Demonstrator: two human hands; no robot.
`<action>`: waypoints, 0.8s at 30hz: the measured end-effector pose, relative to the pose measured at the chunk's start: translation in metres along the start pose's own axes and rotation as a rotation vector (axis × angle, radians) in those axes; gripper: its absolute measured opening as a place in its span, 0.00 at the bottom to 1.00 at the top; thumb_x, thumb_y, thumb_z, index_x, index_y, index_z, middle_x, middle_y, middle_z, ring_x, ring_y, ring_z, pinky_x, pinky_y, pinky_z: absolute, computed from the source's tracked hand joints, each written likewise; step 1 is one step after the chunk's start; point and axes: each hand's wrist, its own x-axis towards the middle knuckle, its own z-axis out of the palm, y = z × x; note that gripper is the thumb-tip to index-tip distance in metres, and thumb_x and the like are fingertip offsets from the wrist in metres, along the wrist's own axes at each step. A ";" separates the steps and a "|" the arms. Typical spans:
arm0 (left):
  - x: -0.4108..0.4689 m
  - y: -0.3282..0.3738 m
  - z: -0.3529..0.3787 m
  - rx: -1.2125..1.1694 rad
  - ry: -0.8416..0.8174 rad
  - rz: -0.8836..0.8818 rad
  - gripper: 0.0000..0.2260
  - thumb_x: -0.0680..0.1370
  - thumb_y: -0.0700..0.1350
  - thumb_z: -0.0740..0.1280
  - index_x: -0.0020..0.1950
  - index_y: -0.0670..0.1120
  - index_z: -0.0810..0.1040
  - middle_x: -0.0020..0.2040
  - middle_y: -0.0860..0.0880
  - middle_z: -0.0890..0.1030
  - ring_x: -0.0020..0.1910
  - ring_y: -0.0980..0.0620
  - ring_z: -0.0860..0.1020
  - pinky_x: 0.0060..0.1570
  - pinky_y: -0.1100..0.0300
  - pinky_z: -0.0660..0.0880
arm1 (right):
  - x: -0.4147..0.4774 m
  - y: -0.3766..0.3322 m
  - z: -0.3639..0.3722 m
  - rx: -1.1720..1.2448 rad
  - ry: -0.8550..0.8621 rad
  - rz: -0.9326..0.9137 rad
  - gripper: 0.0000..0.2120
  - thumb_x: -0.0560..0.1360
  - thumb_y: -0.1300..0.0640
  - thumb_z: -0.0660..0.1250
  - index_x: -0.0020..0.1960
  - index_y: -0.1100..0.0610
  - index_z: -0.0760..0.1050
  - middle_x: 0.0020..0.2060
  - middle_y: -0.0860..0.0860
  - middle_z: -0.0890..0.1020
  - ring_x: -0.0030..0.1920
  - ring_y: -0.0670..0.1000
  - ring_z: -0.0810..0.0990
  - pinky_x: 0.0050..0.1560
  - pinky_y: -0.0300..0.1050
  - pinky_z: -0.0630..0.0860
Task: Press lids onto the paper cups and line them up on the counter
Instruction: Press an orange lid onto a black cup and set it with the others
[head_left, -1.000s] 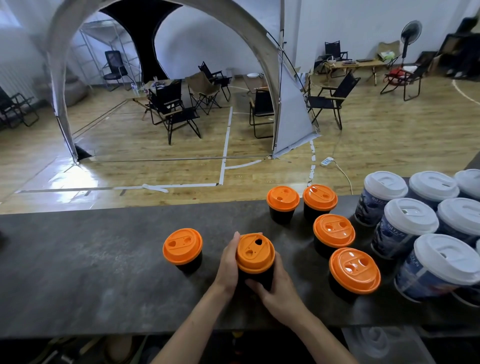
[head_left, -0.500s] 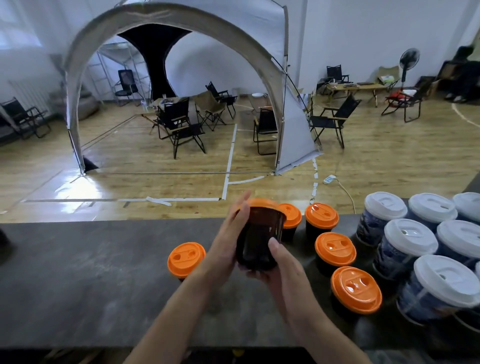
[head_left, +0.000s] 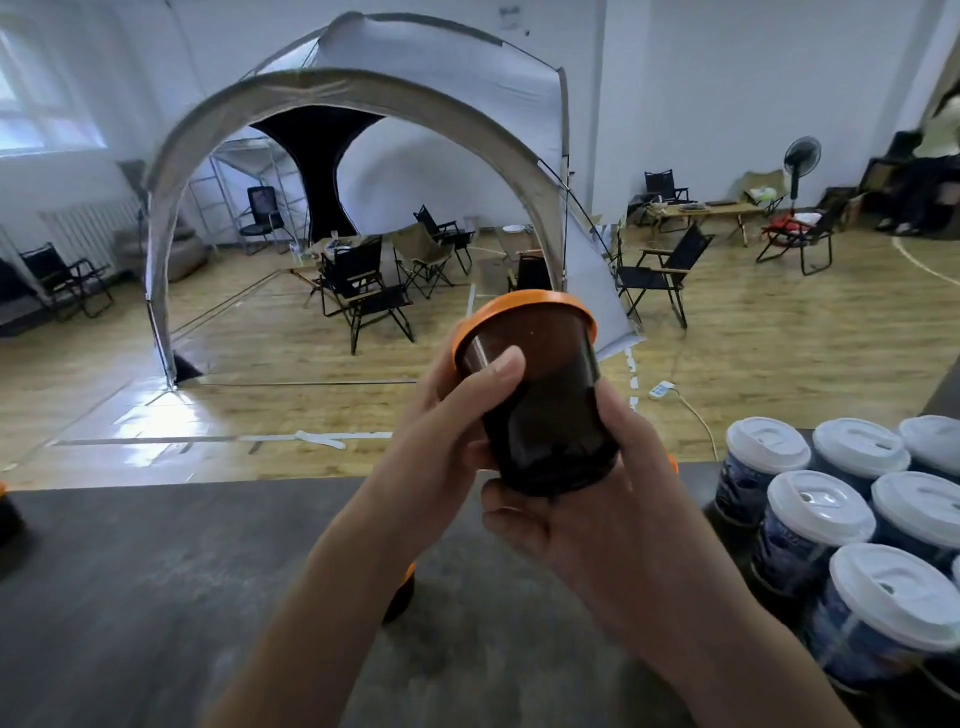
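I hold a dark brown paper cup (head_left: 545, 415) with an orange lid (head_left: 524, 306) up in the air above the dark counter (head_left: 130, 597), tilted away from me. My left hand (head_left: 441, 415) grips its left side, thumb across the wall near the lid rim. My right hand (head_left: 587, 499) cups its base and right side. Another orange-lidded cup (head_left: 402, 592) stands on the counter, mostly hidden behind my left forearm.
Several blue-printed cups with white lids (head_left: 821, 506) crowd the counter's right end. An orange sliver (head_left: 2, 488) of another cup shows at the left edge. Beyond the counter lie a wooden floor, a grey tent arch (head_left: 332, 93) and folding chairs.
Both hands lifted the orange-lidded cup off the counter and raised it to eye level, tilting it away. The camera view rose, so the other orange-lidded cups dropped out of sight.
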 end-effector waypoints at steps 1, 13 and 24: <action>-0.001 0.002 0.000 -0.059 -0.060 -0.017 0.17 0.71 0.53 0.72 0.54 0.44 0.82 0.40 0.46 0.84 0.37 0.52 0.83 0.37 0.62 0.78 | -0.002 -0.002 0.000 0.039 -0.060 0.044 0.36 0.70 0.34 0.72 0.66 0.61 0.80 0.53 0.60 0.85 0.46 0.54 0.84 0.49 0.47 0.82; 0.001 0.013 0.001 -0.321 -0.211 -0.175 0.11 0.66 0.50 0.75 0.39 0.44 0.80 0.28 0.52 0.75 0.23 0.58 0.69 0.25 0.70 0.64 | -0.011 -0.002 0.010 0.142 -0.264 0.146 0.42 0.81 0.30 0.52 0.73 0.67 0.68 0.62 0.63 0.79 0.55 0.58 0.79 0.56 0.53 0.76; 0.007 0.027 0.002 -0.105 -0.180 -0.191 0.19 0.72 0.57 0.65 0.47 0.42 0.85 0.40 0.45 0.85 0.37 0.52 0.83 0.37 0.64 0.79 | -0.011 -0.011 0.023 -0.035 -0.078 0.077 0.30 0.69 0.37 0.64 0.52 0.62 0.87 0.47 0.59 0.86 0.40 0.51 0.85 0.37 0.45 0.82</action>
